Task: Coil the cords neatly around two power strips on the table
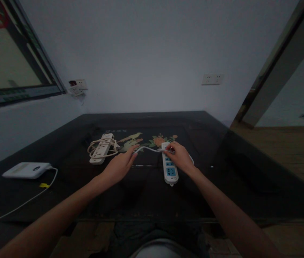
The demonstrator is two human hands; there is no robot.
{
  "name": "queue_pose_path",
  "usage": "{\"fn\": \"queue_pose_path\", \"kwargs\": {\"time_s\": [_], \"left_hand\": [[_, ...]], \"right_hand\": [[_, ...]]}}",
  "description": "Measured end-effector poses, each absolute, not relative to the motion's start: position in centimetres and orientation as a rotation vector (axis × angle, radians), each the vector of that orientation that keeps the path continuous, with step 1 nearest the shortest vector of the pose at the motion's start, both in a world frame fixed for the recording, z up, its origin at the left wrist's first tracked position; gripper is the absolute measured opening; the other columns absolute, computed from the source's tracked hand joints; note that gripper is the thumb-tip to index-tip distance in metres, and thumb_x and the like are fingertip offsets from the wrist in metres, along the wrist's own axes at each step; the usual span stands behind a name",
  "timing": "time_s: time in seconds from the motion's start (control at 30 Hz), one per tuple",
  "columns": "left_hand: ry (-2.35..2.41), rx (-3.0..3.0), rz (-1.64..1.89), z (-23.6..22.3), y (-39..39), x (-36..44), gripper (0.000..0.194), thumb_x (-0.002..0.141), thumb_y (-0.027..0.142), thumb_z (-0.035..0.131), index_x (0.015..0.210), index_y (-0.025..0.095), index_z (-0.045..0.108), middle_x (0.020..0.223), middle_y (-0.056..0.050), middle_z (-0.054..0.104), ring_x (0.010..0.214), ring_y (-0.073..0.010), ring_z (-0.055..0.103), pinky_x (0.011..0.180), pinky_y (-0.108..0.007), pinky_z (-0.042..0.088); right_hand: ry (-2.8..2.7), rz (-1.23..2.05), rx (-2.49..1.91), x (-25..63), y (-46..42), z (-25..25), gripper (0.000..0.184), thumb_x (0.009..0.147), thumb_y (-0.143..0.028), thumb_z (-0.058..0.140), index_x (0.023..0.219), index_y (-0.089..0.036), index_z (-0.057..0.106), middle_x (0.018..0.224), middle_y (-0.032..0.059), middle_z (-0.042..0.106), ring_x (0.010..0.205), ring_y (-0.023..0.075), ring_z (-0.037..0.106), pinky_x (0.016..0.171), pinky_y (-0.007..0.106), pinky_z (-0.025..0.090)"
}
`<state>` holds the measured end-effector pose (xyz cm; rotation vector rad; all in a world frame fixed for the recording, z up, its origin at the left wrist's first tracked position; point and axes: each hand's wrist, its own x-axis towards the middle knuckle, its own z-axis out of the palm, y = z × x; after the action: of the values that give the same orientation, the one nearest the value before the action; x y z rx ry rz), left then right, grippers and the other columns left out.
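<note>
A white power strip (167, 175) with blue socket faces lies lengthwise on the dark table in front of me. Its pale cord (150, 147) arches between my two hands, and a loop of it shows to the right of the strip. My left hand (126, 157) pinches the cord left of the strip. Over the strip's far part, my right hand (178, 154) has its fingers closed on the cord and hides some of the sockets. Left of my left hand lies a second white power strip (102, 149), with its own cord wound around it.
The dark glossy table (141, 197) bears a printed flower-and-bird picture (158, 141). A white box-like device (28, 170) with a thin cable (24, 204) lies at the left. Wall sockets (212, 79) sit above the table's back edge, and a window (12, 46) is at the left.
</note>
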<state>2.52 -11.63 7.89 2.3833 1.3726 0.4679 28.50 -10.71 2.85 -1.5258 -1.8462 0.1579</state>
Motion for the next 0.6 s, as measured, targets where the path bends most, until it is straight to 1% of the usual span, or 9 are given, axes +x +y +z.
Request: {"fn": "queue_pose_path", "kwargs": {"time_s": [0.03,0.1,0.2,0.3,0.43,0.47,0.5,0.57,0.6], "left_hand": [[1.403,2.38,0.461,7.9,-11.5,2.3,0.047,0.093,0.033,0.029,0.138,0.019,0.039,0.084,-0.008,0.064,0.073,-0.0212,0.058,0.067,-0.03,0.039],[1.381,2.326,0.469,7.8,-11.0,2.0,0.043,0.091,0.027,0.034,0.13,0.02,0.049,0.079,-0.006,0.062,0.07,-0.0184,0.055,0.065,-0.028,0.038],[1.23,2.065,0.507,7.6,-10.0,1.6,0.035,0.088,0.022,0.038,0.115,0.015,0.06,0.073,-0.003,0.056,0.057,-0.0121,0.045,0.054,-0.023,0.032],[1.026,1.689,0.486,7.6,-9.1,1.5,0.031,0.087,0.024,0.045,0.111,0.013,0.061,0.071,-0.001,0.052,0.047,-0.0068,0.029,0.044,-0.021,0.02],[0.8,1.355,0.415,7.2,-8.5,2.3,0.031,0.084,0.024,0.054,0.111,0.009,0.063,0.053,0.006,0.034,0.045,-0.0054,0.014,0.042,-0.02,0.009],[0.767,1.303,0.423,6.8,-8.4,2.8,0.032,0.084,0.022,0.055,0.112,0.009,0.062,0.053,0.006,0.035,0.045,-0.0052,0.012,0.042,-0.02,0.007],[0.743,1.26,0.443,6.3,-8.2,3.4,0.033,0.083,0.019,0.056,0.113,0.009,0.062,0.056,0.005,0.041,0.045,-0.0048,0.011,0.042,-0.02,0.006],[0.715,1.2,0.481,5.0,-8.0,4.8,0.033,0.081,0.015,0.057,0.113,0.012,0.062,0.075,-0.003,0.058,0.045,-0.0032,0.012,0.041,-0.019,0.006],[0.711,1.17,0.489,4.3,-7.8,5.6,0.033,0.081,0.014,0.057,0.113,0.013,0.062,0.088,-0.007,0.062,0.045,-0.0024,0.014,0.04,-0.019,0.006]], "right_hand": [[-1.837,0.172,-1.528,28.5,-10.7,2.8,0.008,0.08,-0.025,0.062,0.079,-0.017,0.06,0.084,0.0043,0.061,0.077,0.0169,0.056,0.067,0.026,0.038],[-1.812,0.209,-1.537,28.5,-10.6,2.6,0.007,0.079,-0.024,0.062,0.079,-0.017,0.06,0.083,0.0044,0.063,0.078,0.0174,0.057,0.067,0.026,0.038],[-1.794,0.246,-1.548,28.4,-10.6,2.6,0.008,0.079,-0.026,0.062,0.079,-0.018,0.06,0.079,0.0038,0.064,0.075,0.0172,0.057,0.066,0.026,0.037],[-1.781,0.228,-1.571,28.3,-10.8,2.7,0.009,0.08,-0.027,0.061,0.08,-0.018,0.06,0.078,0.0032,0.064,0.072,0.0167,0.057,0.063,0.025,0.035],[-1.746,0.239,-1.582,28.2,-10.8,2.7,0.01,0.081,-0.028,0.059,0.081,-0.018,0.06,0.078,0.0029,0.063,0.071,0.0162,0.056,0.061,0.025,0.034],[-1.733,0.249,-1.579,28.1,-10.8,2.6,0.01,0.081,-0.028,0.058,0.081,-0.018,0.06,0.078,0.0028,0.063,0.071,0.0161,0.056,0.061,0.025,0.034],[-1.72,0.259,-1.573,28.0,-10.8,2.5,0.011,0.081,-0.029,0.058,0.081,-0.018,0.06,0.078,0.0028,0.063,0.07,0.016,0.056,0.061,0.025,0.035],[-1.703,0.276,-1.553,27.8,-10.8,2.3,0.011,0.081,-0.029,0.059,0.082,-0.018,0.06,0.078,0.0028,0.064,0.071,0.0161,0.057,0.062,0.025,0.036],[-1.702,0.281,-1.539,27.6,-10.8,2.2,0.011,0.081,-0.029,0.059,0.082,-0.018,0.06,0.078,0.0029,0.064,0.072,0.0163,0.057,0.064,0.026,0.037]]}}
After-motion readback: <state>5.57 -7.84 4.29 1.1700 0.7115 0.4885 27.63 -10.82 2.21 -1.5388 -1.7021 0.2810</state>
